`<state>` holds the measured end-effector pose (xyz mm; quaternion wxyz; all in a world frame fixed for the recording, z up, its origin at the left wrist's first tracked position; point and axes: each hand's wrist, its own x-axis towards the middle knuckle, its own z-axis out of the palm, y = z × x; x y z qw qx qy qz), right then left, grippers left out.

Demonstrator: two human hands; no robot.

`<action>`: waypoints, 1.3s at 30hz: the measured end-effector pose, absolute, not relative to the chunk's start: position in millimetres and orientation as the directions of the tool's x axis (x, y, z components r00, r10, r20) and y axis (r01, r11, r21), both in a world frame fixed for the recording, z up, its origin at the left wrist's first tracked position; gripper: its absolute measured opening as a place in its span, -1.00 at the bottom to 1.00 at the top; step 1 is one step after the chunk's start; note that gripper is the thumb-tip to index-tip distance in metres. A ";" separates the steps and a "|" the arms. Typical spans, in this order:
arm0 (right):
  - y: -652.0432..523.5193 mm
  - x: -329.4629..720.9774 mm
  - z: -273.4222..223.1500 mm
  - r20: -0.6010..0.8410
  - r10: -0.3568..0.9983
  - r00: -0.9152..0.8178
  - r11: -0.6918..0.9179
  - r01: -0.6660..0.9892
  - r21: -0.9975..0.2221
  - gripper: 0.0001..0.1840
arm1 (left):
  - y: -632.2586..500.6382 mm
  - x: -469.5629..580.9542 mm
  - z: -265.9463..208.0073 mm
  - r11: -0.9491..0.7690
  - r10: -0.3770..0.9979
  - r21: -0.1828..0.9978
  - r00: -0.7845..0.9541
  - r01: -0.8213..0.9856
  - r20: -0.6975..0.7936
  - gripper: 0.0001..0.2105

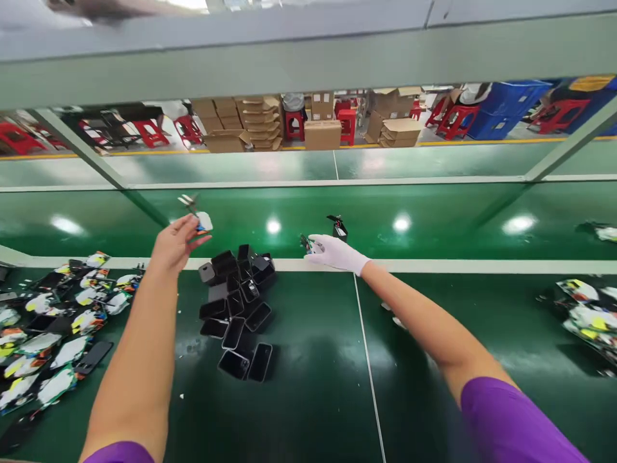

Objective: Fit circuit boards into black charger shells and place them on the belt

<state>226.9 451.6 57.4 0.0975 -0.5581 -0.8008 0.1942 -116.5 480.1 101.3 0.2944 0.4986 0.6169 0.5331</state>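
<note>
My left hand (176,243), bare, is raised over the far left of the green bench. Its thumb and fingers pinch a small device part (205,222) with a white face and blue and orange edges; blurred dark and silver prongs (187,202) stick up beside it. My right hand (337,253), in a white glove, reaches to the pale strip across the bench. Its fingertips close on a small dark green piece (305,244), too small to name. Just beyond that hand lies a black part (339,228). A pile of black phone-like casings (235,302) sits between my arms.
Many opened devices with white and yellow parts (58,347) are heaped at the left. Another heap (590,315) lies at the right. A grey-green shelf beam (308,67) crosses above. Cardboard boxes (322,135), red stools (347,122) and blue crates (506,109) stand farther off.
</note>
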 end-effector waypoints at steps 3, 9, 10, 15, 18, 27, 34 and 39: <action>389.2 265.0 55.3 -0.089 0.937 -0.338 0.282 0.882 -0.378 -0.40 | 448.4 -111.0 102.0 -0.053 0.957 0.994 -0.280 0.097 0.078 -0.74; 303.3 316.2 37.8 -0.006 0.989 -0.150 0.147 0.979 -0.143 -0.52 | 385.5 -43.6 96.6 0.140 0.989 0.956 -0.009 -0.257 -0.147 -0.86; 296.7 322.7 35.0 0.023 0.992 -0.126 0.128 0.985 -0.113 -0.53 | 376.2 -28.7 95.4 0.197 0.980 0.935 0.044 -0.294 -0.193 -0.85; 277.8 347.5 26.0 0.146 0.989 -0.036 0.038 0.999 -0.007 -0.53 | 334.2 25.7 81.2 0.472 0.879 0.777 0.288 -0.417 -0.380 -0.73; 272.1 352.6 22.7 0.161 0.986 -0.051 0.047 0.998 0.029 -0.53 | 314.5 36.8 67.3 0.520 0.840 0.732 0.417 -0.441 -0.346 -0.67; 271.6 336.8 29.3 0.303 0.948 -0.093 0.097 0.995 0.000 -0.46 | 288.6 35.3 37.6 0.508 0.801 0.730 0.562 -0.458 -0.205 -0.58; 246.7 269.3 63.4 0.214 0.928 -0.306 0.358 0.565 -0.743 -0.54 | 279.3 45.7 16.6 0.552 0.751 0.729 0.622 -0.405 -0.223 -0.53; 250.3 243.7 51.0 0.034 0.976 -0.215 0.098 0.293 -0.951 -0.52 | 274.5 49.1 11.5 0.581 0.766 0.690 0.575 -0.431 -0.286 -0.53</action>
